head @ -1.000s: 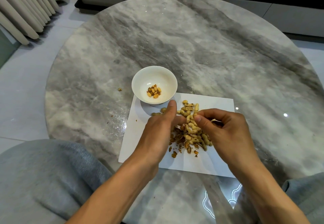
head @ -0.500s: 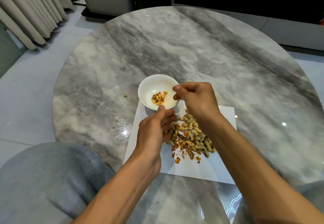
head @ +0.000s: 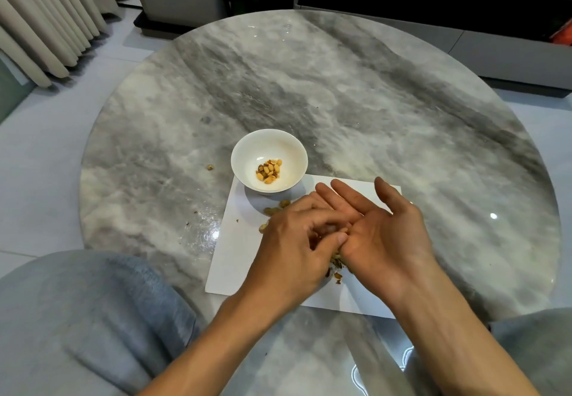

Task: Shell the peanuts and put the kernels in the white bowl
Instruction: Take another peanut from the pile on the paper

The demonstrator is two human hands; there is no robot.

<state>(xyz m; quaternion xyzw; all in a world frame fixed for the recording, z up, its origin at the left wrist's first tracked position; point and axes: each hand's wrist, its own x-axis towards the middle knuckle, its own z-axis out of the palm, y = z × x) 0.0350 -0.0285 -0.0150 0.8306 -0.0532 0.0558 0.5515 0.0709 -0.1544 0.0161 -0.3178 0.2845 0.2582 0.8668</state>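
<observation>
A white bowl (head: 286,148) with several shelled kernels (head: 269,171) stands at the far left corner of a white paper sheet (head: 235,259). The peanut pile lies on the sheet, mostly hidden under my hands; a few peanuts (head: 278,206) and shell bits (head: 335,268) show at its edges. My left hand (head: 297,250) hovers over the pile with fingers curled and thumb pressed in, gripping what looks like a brown peanut shell. My right hand (head: 380,234) is beside it, palm turned up, fingers straight and spread; the left fingertips touch its palm.
The round grey marble table (head: 340,86) holds a stray shell crumb (head: 210,167) left of the bowl. My knees in grey trousers (head: 77,318) sit at the near edge. Curtains (head: 40,18) hang far left and a low cabinet (head: 464,39) stands behind.
My right hand dropped a kernel into the bowl, then came back over the pile and opened palm up. My left hand stayed over the pile and now touches the right palm.
</observation>
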